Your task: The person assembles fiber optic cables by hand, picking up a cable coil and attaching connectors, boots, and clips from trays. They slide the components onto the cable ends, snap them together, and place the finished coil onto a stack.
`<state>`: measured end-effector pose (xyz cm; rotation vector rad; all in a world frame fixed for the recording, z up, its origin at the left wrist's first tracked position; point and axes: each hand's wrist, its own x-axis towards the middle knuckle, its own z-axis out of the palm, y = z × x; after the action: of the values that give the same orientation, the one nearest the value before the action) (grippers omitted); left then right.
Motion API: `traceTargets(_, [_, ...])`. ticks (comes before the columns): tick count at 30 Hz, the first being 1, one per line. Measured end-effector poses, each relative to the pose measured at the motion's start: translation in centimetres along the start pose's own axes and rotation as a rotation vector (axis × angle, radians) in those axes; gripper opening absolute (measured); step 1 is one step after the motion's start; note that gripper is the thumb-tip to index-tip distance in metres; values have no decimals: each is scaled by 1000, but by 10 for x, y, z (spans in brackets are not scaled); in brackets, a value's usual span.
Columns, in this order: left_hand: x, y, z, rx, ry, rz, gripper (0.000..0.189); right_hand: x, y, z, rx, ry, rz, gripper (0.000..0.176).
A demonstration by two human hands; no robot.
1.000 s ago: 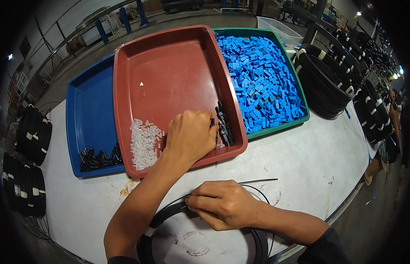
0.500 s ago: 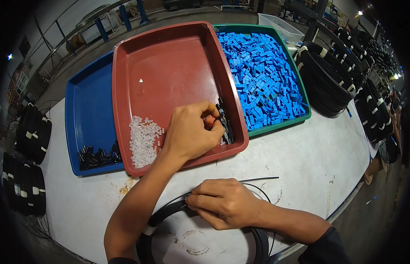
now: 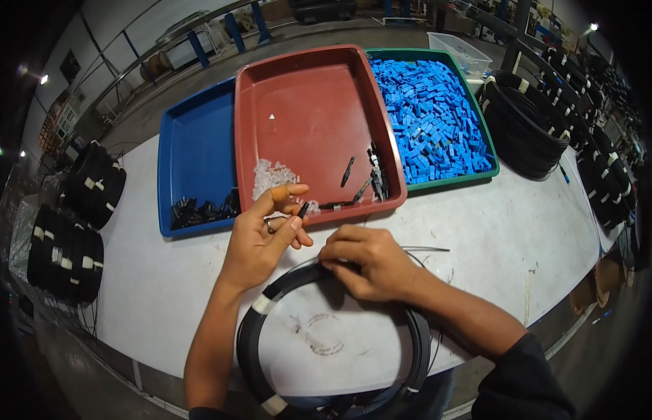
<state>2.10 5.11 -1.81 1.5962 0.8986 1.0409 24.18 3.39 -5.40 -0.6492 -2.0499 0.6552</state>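
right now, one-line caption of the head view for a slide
Left hand pinches a small black part by the red tray; right hand holds the cable coil.

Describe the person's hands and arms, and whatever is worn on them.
Neither hand is gloved. The left hand wears what looks like a thin ring on one finger, and its forearm is uncovered. The right hand shows no jewellery, and its forearm is uncovered up to a dark sleeve near the elbow.

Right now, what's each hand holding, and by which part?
Left hand pinches a small black part between thumb and fingertip, by its near end. Right hand grips the black cable coil at its far side.
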Motion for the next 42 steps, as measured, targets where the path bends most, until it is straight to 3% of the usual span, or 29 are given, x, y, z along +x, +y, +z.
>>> traceTargets(10, [-30, -22, 6, 32, 64, 212, 28, 4, -4, 1, -66, -38, -34, 17])
traceTargets(16, [-34, -27, 6, 33, 113, 132, 28, 5, -11, -2, -98, -4, 23, 21])
traceTargets(19, [-33, -28, 6, 298, 144, 346, 30, 5, -7, -1, -112, 36, -36, 22])
traceTargets(22, [-35, -24, 6, 381, 185, 390, 27, 4, -12, -1, -96, 87, -11, 23])
traceTargets(42, [-36, -20, 7, 438, 114, 425, 17, 3, -8, -1, -131, 94, -95, 19])
